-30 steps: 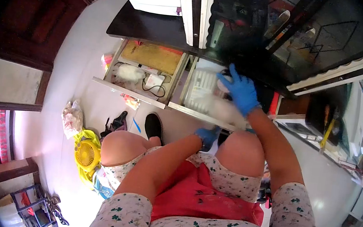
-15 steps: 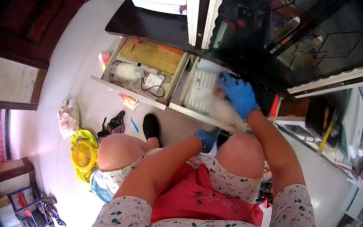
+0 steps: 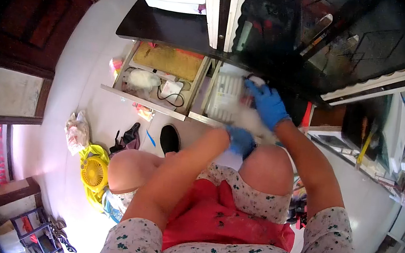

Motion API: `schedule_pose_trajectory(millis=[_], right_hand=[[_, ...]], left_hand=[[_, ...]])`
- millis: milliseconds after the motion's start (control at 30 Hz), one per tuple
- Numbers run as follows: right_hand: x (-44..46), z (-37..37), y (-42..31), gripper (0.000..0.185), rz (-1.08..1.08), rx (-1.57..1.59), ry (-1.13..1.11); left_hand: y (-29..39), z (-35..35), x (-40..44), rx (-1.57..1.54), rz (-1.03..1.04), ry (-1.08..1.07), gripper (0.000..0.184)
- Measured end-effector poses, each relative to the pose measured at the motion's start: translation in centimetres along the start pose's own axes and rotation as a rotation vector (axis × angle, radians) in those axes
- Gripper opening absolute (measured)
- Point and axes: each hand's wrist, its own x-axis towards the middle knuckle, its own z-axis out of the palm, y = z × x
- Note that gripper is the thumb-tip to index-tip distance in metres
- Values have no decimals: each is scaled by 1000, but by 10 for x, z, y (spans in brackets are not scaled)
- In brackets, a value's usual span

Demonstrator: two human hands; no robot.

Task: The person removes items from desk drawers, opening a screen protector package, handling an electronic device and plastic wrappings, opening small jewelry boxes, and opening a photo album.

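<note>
Right hand (image 3: pixel 269 106) reaches into the drawer (image 3: pixel 206 120) at three o'clock, left hand (image 3: pixel 242 142) near its six; apart, grip: cannot tell. A light touch probably works best.

Wide head-worn view from above the lap (image 3: pixel 224 217)
The one camera faces forward and steeply down, towards two open drawers (image 3: pixel 142 102).

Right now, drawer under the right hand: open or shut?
Open: the drawer juts out from under the black ledge, white contents showing inside.
</note>
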Motion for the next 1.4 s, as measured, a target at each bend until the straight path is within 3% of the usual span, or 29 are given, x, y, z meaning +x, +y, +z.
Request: schedule_pose_trajectory(millis=[67,100,167,300,467,533,633,700,733,800,833,867,900,967,1000,1067,1100,1133,1200,1267,1400], right_hand=[[1,6,3,71,39,34,5],[0,9,4,73,77,68,11],[15,8,11,73,69,48,0],[18,8,2,74,138,116,-72],[26,23,9,78,68,87,-12],[33,34,10,82,59,119,63],[36,20,6,85,131,127,-30],[28,-9,-4,74,46,93,-136],[19,-16,-7,74,41,91,-131],[-9,-25,-6,60,-179,-177,61],[-24,-31,-5,60,-181,-179,61],[-38,-39,-4,53,-16,166,-96],[-55,-45,-1,47,151,510,-249],[-114,-46,4,36,447,1259,-95],[-142,-29,20,33,331,1323,-137],[-181,-10,25,27,421,1458,-169],[-196,-7,22,24,637,1525,-155],[-206,7,21,24,639,1527,-156],[-215,45,21,19,827,1853,121],[-204,34,12,19,840,1865,187],[-199,59,19,21,967,1798,307]], left_hand=[[10,-66,-26,124,-6,139,28],[36,-95,-44,-86,-305,383,30],[30,-102,-44,-51,-339,849,33],[18,-94,-31,-39,-462,769,33],[13,-63,-18,-24,-229,834,32],[27,-62,-22,-32,-264,792,33],[56,-66,-46,-67,-227,804,36],[69,-60,-60,-85,-159,843,38],[73,-54,-64,-95,-195,806,37],[78,-49,-70,-107,-235,776,36],[79,-48,-71,-33,-326,439,32],[80,-49,-73,44,-407,100,29],[78,-45,-78,50,-405,105,29],[61,-27,-81,148,-431,75,25],[50,-17,-77,181,-440,65,24],[21,6,-58,179,-581,393,21],[23,7,-58,179,-581,392,21],[26,8,-59,213,-585,453,21],[25,13,-57,249,-591,509,21],[18,18,-52,336,-567,703,20],[23,12,-53,317,-613,707,19]])
